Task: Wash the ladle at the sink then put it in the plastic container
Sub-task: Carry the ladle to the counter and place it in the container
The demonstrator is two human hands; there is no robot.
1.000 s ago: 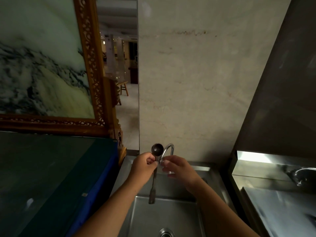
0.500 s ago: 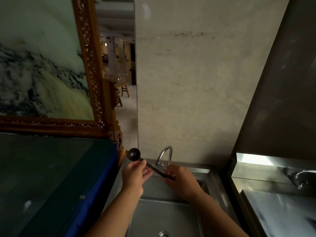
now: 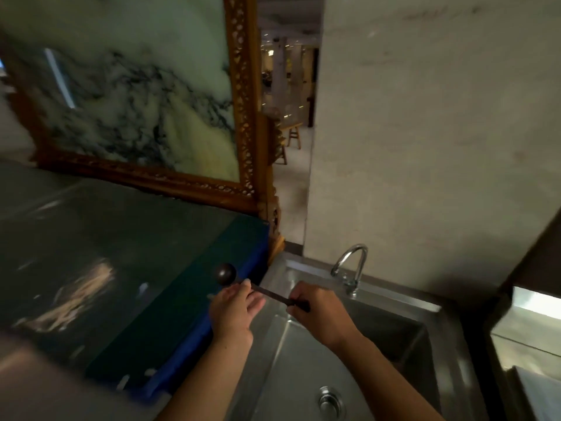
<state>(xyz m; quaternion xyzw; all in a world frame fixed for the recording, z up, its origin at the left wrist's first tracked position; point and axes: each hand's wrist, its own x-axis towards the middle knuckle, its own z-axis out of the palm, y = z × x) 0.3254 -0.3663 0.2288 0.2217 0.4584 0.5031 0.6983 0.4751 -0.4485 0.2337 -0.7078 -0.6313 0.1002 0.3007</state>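
A small dark ladle (image 3: 226, 274) lies nearly level over the left rim of the steel sink (image 3: 391, 302), its round bowl out over the dark counter. My right hand (image 3: 315, 311) grips the end of its handle. My left hand (image 3: 233, 308) holds the handle just behind the bowl, fingers loosely around it. The curved faucet (image 3: 352, 265) stands behind my right hand, with no water visible. No plastic container is in view.
A dark glass-topped counter with a blue edge (image 3: 127, 268) lies left of the sink. A gold-framed marble picture (image 3: 136, 95) leans behind it. A beige wall (image 3: 425, 132) backs the sink, whose drain (image 3: 329, 401) shows at the bottom. A second steel unit (image 3: 528, 344) sits right.
The ladle has swung from upright by the faucet to lying level, bowl moving left over the counter. Both hands shifted left with it, and the view turned left.
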